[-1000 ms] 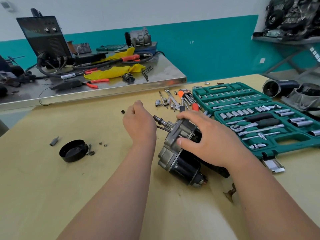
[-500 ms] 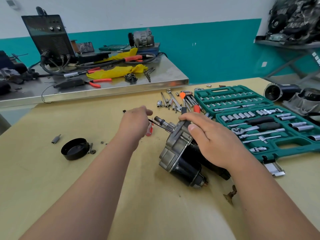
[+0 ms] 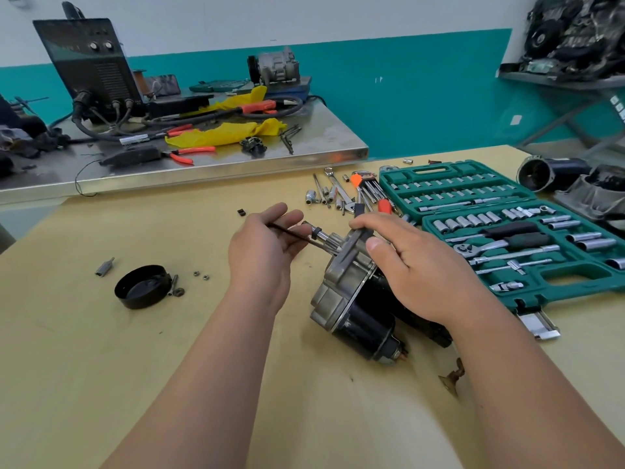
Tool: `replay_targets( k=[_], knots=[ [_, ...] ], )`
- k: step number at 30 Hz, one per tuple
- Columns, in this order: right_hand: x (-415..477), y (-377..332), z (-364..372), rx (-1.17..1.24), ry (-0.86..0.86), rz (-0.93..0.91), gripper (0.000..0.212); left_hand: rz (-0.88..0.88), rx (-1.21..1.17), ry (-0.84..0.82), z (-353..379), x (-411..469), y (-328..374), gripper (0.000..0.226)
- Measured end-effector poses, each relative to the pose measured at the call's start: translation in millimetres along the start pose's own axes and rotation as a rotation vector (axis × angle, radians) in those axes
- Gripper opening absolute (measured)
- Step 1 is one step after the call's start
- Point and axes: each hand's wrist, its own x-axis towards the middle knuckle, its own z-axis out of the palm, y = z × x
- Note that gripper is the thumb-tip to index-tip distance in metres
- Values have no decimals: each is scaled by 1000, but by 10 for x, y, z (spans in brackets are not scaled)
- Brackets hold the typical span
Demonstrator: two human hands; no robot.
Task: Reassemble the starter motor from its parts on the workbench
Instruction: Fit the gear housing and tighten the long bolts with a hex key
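Starter motor [image 3: 351, 292], a black cylindrical body with a grey cast-metal housing, lies tilted on the pale wooden workbench [image 3: 169, 367]. The right hand [image 3: 416, 265] grips its housing, fingers curled over the top rim and thumb pressed on the face. The left hand [image 3: 267, 255] pinches a thin black rod [image 3: 291, 233] that runs toward the housing beside the steel pinion shaft [image 3: 321, 235]. A round black cap [image 3: 142, 286] and small nuts [image 3: 200, 275] sit to the left. An open green socket-set case [image 3: 507, 231] lies to the right.
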Motion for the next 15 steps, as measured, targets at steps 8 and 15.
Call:
replay_targets(
  k=[8, 15],
  knots=[
    [-14, 0, -15, 4, -7, -8, 31, -130, -329, -252, -89, 68, -110, 38],
    [-16, -26, -29, 14, -14, 7, 33, -288, -506, -246, -193, 36, -244, 34]
  ],
)
